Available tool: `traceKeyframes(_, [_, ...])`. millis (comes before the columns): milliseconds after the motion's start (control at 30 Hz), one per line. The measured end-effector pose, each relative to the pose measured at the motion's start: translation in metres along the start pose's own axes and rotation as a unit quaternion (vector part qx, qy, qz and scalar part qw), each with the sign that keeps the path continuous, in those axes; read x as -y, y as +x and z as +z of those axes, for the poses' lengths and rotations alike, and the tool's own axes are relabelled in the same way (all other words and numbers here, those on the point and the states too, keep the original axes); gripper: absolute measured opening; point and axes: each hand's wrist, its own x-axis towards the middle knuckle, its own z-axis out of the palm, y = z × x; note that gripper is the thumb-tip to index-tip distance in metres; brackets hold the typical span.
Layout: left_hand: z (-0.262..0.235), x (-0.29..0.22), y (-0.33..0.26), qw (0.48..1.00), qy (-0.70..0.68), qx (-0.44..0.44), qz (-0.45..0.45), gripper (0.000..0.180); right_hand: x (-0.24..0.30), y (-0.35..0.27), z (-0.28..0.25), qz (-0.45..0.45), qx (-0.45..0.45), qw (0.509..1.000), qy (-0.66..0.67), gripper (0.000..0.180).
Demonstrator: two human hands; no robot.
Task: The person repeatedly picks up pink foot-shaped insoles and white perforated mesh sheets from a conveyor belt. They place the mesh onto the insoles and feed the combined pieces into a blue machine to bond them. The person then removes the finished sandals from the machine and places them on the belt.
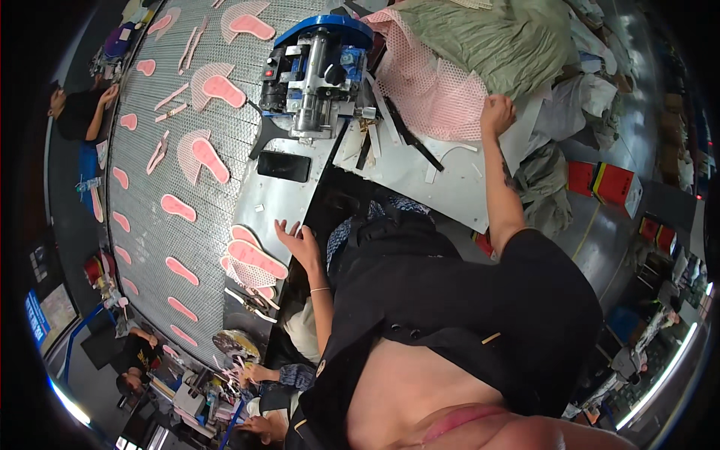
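Left hand [300, 244] is empty, fingers spread, insoles [261, 256] at eight o'clock. Right hand [499, 115] is curled, mesh [439, 97] at nine; grip unclear.

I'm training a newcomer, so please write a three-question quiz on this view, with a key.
1. Which item lies on the grey metal table between the blue-topped metal machine and the person's left hand?
A) white cup
B) black rectangular phone
C) yellow scissors

2. True or false: the left hand grips the phone.

3. Complete: at the edge of the pink perforated mesh fabric is the person's ___.

Key: 1 B; 2 false; 3 right hand.
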Motion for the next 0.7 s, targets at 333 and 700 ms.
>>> traceKeyframes(333, [0.09, -0.087, -0.006, 0.953, -0.059, 0.269, 0.129, 0.04, 0.077, 0.037, -0.158, -0.155, -0.038, 0.909, 0.386, 0.016])
traceKeyframes(700, [0.12, -0.139, 0.019, 0.906, -0.269, 0.322, 0.052, 0.021, 0.171, -0.101, -0.158, -0.164, 0.431, 0.742, 0.487, 0.015])
